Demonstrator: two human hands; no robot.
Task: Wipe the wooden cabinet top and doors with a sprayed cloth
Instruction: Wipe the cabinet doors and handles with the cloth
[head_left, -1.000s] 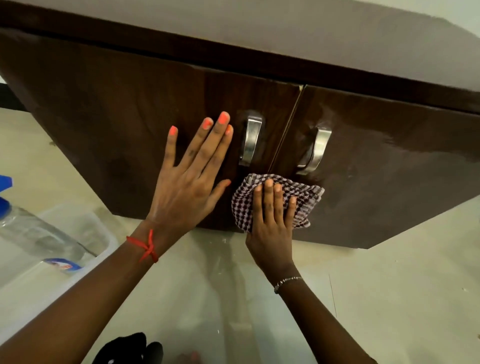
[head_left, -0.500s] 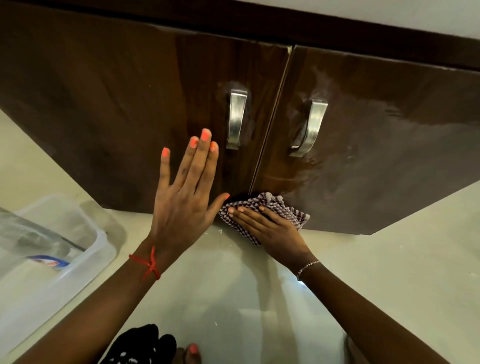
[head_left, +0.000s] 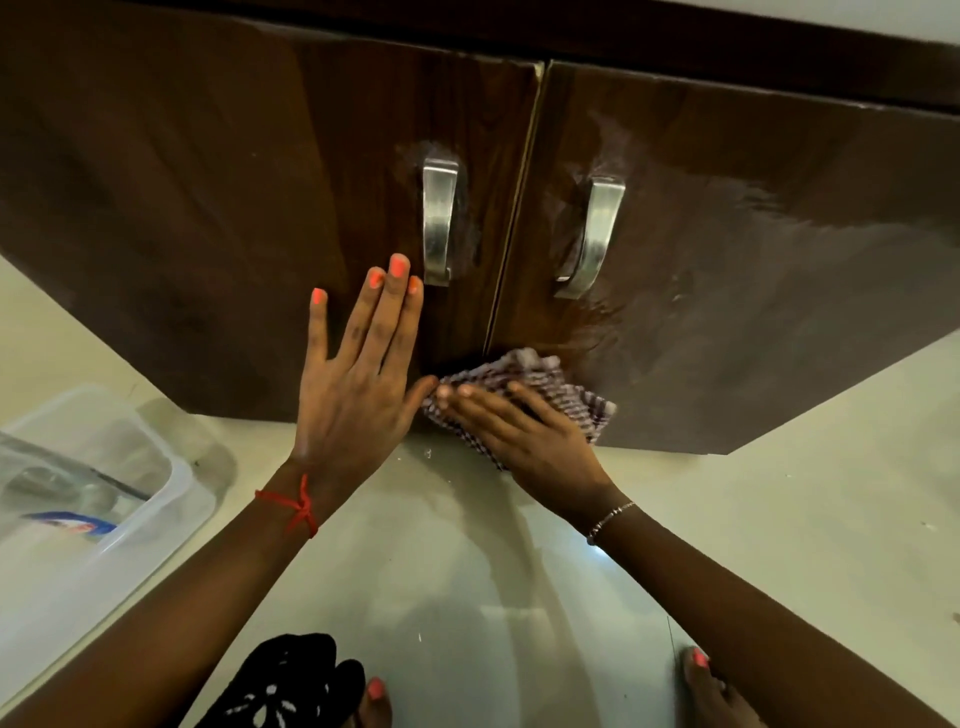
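- Pressing flat, the right hand (head_left: 524, 431) pins the checked cloth (head_left: 540, 387) against the bottom corner of the right door (head_left: 727, 291), fingers stretched out over the fabric rather than curled round it.
- Just beside that hand, the left hand (head_left: 353, 384) lies open on the left door (head_left: 208, 218), palm down, fingers spread and holding nothing (orange nails, red thread at the wrist); its thumb tip nearly meets the cloth's edge.
- Above the left hand's fingertips sits the left handle (head_left: 439, 221); up from the cloth, the right handle (head_left: 595, 236), both metal.
- Between the two hands runs the seam where the doors meet, shut.
- Above the cloth the right door shines with wet streaks.
- Down and away from the left hand, a clear plastic tub (head_left: 171, 499) rests on the pale floor (head_left: 519, 597), with a spray bottle (head_left: 57, 499) lying in it.
- Well below both hands, bare toes show at the bottom edge.
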